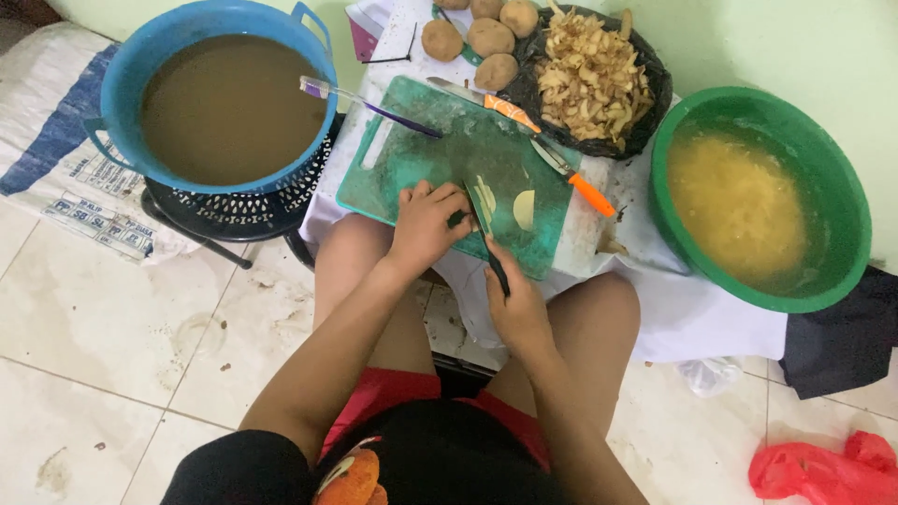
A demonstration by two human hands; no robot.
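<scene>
A green cutting board (421,159) lies on a cloth-covered low table. My left hand (427,223) presses down on peeled potato slices (484,194) near the board's front edge. My right hand (516,309) grips a black-handled knife (488,245) whose blade stands against the slices. A separate potato slice (525,209) lies just to the right on the board.
A blue basin (224,93) of brown water sits at left on a black stand. A green basin (760,194) of cut potato in water is at right. Whole potatoes (477,39), a black bag of peels (589,79), two orange-handled knives (572,173) and a purple peeler (369,105) lie behind.
</scene>
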